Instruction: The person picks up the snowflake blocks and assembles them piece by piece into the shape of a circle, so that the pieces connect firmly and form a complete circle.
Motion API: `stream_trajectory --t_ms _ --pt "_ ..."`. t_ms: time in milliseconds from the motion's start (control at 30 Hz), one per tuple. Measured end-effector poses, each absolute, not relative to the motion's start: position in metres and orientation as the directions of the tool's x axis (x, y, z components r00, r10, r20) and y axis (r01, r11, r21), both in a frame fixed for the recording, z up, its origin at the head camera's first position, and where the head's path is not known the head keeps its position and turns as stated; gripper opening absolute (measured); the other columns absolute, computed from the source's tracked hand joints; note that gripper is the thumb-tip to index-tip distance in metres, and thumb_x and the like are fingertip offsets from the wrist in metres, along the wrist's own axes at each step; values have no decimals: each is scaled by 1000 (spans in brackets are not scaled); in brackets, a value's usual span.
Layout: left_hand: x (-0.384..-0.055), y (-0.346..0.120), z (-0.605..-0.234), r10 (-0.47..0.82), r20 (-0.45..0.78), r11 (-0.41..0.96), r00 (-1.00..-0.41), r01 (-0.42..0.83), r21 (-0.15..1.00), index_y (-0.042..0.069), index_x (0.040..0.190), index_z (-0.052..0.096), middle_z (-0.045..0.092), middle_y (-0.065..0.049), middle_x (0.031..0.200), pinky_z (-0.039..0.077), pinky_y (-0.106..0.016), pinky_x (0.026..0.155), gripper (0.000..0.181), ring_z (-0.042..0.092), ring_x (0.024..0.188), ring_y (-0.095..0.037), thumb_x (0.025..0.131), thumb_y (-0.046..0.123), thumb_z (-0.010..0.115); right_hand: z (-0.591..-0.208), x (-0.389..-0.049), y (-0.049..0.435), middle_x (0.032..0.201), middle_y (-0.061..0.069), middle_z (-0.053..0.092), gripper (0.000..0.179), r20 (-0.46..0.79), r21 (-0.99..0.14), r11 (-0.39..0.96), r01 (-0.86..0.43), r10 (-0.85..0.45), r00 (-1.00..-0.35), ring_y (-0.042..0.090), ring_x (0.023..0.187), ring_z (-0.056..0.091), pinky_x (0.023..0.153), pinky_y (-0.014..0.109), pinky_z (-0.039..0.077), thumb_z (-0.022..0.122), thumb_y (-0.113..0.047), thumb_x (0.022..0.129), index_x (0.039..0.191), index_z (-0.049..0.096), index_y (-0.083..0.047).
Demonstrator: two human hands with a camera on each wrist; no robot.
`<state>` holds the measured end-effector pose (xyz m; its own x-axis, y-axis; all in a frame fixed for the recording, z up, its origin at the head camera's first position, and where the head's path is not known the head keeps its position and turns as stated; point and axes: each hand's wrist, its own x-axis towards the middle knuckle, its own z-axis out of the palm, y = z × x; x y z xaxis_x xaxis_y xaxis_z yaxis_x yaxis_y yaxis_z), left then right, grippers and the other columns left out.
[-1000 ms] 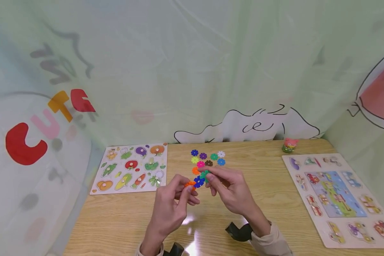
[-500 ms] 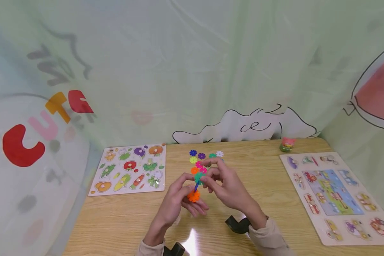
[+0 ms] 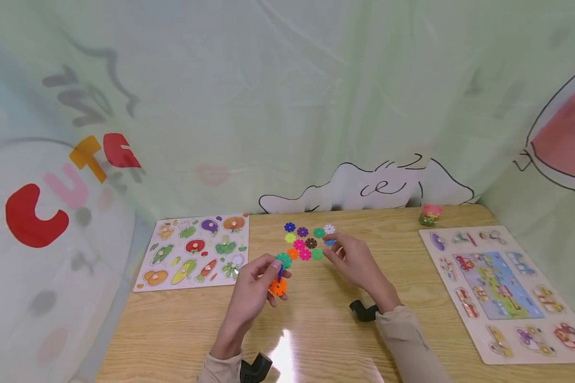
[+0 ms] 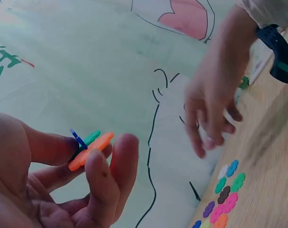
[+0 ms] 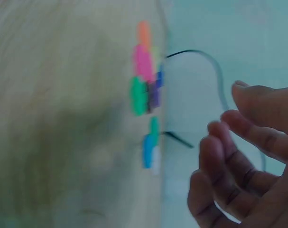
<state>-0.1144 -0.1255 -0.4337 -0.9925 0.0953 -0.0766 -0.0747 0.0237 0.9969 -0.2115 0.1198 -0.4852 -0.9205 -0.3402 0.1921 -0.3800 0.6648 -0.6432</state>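
My left hand [image 3: 250, 291] pinches a small chain of notched plastic snowflake discs. The chain is a green disc [image 3: 284, 259], a blue disc [image 4: 78, 138] set edge-on, and an orange disc [image 3: 278, 288]. Thumb and fingers cover part of it. My right hand [image 3: 356, 263] hovers by the right side of the loose discs, fingers bent loosely with nothing between them. Loose discs lie flat on the table, among them a brown disc [image 3: 311, 243], a white disc [image 3: 329, 228], a pink disc [image 3: 305, 254] and a green disc [image 3: 317, 254]. The right wrist view is blurred.
A vegetable puzzle board [image 3: 191, 252] lies at the left of the wooden table [image 3: 326, 340]. On the right is a larger vehicle puzzle board [image 3: 500, 290], with a small pink-topped figure [image 3: 431, 214] behind it. A printed curtain [image 3: 287, 106] hangs around the back and sides.
My right hand has let go of the green disc and moved right, away from the chain. My left hand has shifted slightly left with the joined discs, which have turned.
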Motion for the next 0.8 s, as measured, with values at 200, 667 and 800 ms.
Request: stream_trajectory --t_ms 200,667,800 --pt "-114 -127 -433 72 -39 -23 -997 -41 999 -3 114 69 76 -27 105 52 -20 46 23 73 57 -17 111 15 55 -515 -217 116 117 19 58 46 7 -558 758 -339 -404 -915 21 85 54 74 36 51 70 -20 103 147 63 -9" --pt "-100 -125 -417 136 65 -175 -989 40 984 -5 115 51 75 -30 117 61 -29 50 25 76 56 -23 114 20 50 -516 -214 105 100 7 71 11 40 -531 803 -271 -296 -954 19 83 63 71 35 56 85 -13 90 98 83 -4" --pt "-97 -124 -415 139 52 -184 -989 25 983 -4 114 50 75 -28 119 60 -27 49 25 75 55 -21 114 21 50 -519 -216 109 96 6 73 22 -32 -542 813 -211 -270 -962 20 85 66 77 40 60 87 -15 88 105 77 -5"
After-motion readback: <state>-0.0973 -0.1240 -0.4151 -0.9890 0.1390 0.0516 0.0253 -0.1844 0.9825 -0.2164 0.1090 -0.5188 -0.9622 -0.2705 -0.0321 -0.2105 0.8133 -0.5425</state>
